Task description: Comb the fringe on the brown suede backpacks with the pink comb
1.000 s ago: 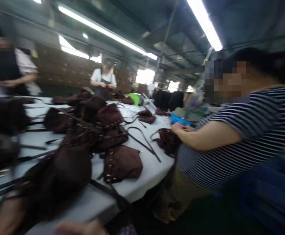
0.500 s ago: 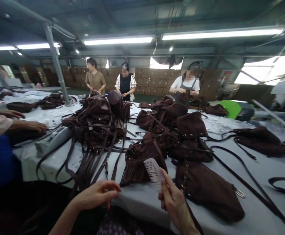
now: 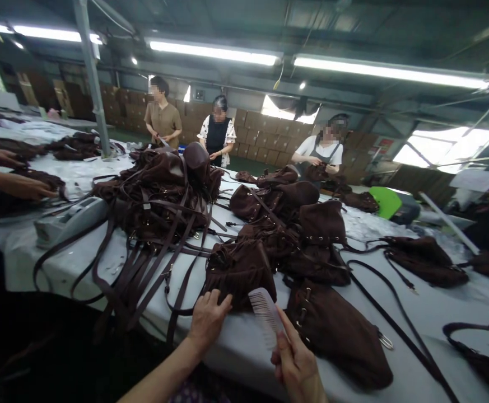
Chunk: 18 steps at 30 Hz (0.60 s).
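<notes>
In my right hand I hold a pale comb by one end. Its teeth point left, close to the right lower side of a dark brown fringed bag. My left hand is at the lower left of that bag, its fingers curled onto the fringe; the fingertips are partly hidden. To the right of the comb lies another dark brown bag with metal eyelets and a clasp.
A pile of brown bags with long straps hanging over the edge of the white table stands left. A grey device sits beside it. Co-worker hands work on a bag at far left. Several people stand across the table.
My left hand has moved up and right onto the bag's fringe. My right hand still holds the comb, slightly lower. The view has tilted and shifted.
</notes>
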Each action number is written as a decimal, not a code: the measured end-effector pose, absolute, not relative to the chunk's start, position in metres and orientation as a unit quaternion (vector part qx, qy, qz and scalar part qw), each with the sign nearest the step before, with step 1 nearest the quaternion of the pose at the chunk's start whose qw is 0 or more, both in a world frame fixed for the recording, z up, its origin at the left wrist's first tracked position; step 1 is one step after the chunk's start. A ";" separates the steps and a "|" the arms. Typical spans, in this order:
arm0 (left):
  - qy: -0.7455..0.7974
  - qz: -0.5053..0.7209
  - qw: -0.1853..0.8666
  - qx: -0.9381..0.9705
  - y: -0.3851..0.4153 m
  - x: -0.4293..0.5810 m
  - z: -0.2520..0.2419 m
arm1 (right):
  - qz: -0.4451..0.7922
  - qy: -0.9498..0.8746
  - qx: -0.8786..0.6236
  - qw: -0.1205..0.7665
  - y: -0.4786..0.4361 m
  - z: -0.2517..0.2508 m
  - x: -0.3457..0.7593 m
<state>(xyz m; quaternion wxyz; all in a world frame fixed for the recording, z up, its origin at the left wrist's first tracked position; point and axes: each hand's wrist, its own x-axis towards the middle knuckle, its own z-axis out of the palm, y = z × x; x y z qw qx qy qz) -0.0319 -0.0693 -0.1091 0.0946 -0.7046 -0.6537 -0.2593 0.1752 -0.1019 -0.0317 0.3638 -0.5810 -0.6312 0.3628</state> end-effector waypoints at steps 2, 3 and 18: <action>-0.607 -0.286 0.079 -0.737 -0.065 -0.048 -0.117 | 0.366 -0.641 -0.574 0.354 -0.098 -0.032 0.172; -0.588 -0.305 0.062 -0.746 -0.064 -0.055 -0.120 | 0.368 -0.650 -0.566 0.349 -0.095 -0.031 0.169; -0.480 -0.498 -0.043 -0.720 -0.077 -0.087 -0.060 | 0.252 -0.826 -0.436 0.251 -0.014 0.001 0.090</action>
